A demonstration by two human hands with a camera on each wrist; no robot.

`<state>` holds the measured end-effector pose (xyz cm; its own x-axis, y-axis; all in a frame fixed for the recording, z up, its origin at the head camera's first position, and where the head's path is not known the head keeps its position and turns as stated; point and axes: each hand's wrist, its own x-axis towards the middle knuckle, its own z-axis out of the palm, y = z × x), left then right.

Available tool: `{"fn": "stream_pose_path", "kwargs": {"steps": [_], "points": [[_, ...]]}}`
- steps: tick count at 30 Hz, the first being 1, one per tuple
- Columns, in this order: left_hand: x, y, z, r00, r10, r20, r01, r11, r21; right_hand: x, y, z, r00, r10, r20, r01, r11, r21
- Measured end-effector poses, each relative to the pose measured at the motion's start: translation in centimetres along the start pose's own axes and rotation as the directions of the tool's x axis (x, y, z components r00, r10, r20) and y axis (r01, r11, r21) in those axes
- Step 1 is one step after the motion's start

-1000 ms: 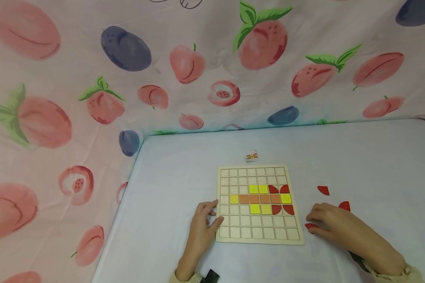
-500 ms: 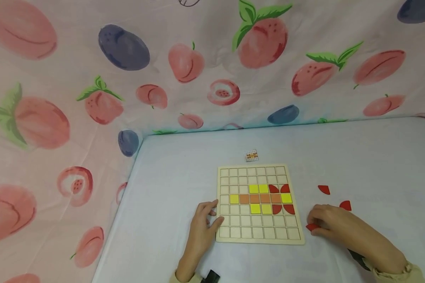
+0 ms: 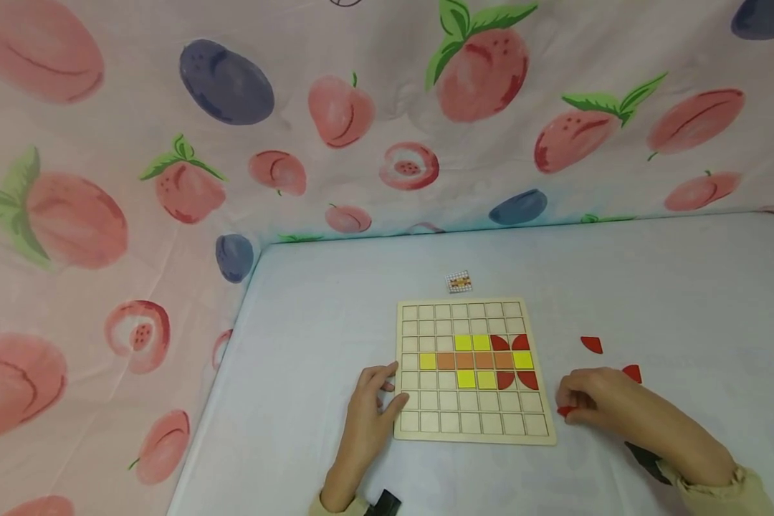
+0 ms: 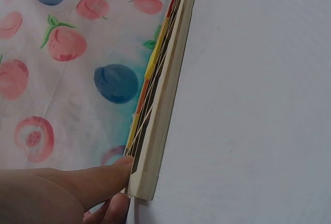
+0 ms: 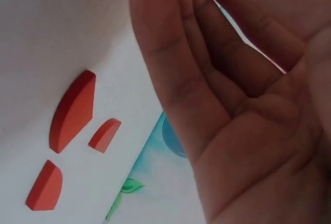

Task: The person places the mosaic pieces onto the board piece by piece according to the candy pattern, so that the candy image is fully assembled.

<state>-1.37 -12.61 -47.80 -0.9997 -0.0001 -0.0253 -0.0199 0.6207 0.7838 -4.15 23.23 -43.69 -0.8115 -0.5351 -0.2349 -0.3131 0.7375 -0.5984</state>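
A pale wooden board with a square grid lies on the table, bearing yellow, orange and red tiles in its middle rows. My left hand rests at the board's left edge, thumb on the rim and fingers along the side. In the left wrist view, a finger of the left hand touches the board's edge near a corner. To the right of the board, my right hand pinches a red quarter-circle tile between thumb and finger. In the right wrist view the right hand hides that tile.
Loose red tiles lie right of the board, one farther back and one behind the right hand. The right wrist view has a larger-looking red tile. A small patterned card lies behind the board. A fruit-print cloth hangs beyond.
The fingers of my right hand have drawn closer together on the red tile, so less of it shows. My left hand stays at the board's edge.
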Motion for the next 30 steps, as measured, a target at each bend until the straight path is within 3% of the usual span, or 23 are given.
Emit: {"fn": "stream_pose_path", "kwargs": {"steps": [9, 19, 30], "points": [[-0.1, -0.2, 0.2, 0.999, 0.045, -0.021, -0.045, 0.999, -0.002, 0.2, -0.5, -0.4, 0.996, -0.032, -0.083, 0.027, 0.997, -0.068], [-0.1, -0.2, 0.2, 1.0, 0.022, -0.016, -0.022, 1.0, 0.008, 1.3, -1.5, -0.6, 0.983, -0.122, -0.14, 0.104, 0.986, -0.131], [0.0, -0.3, 0.2, 1.0, 0.017, -0.012, -0.017, 1.0, 0.008, 3.1, -3.4, -1.0, 0.979, -0.135, -0.154, 0.115, 0.984, -0.135]]}}
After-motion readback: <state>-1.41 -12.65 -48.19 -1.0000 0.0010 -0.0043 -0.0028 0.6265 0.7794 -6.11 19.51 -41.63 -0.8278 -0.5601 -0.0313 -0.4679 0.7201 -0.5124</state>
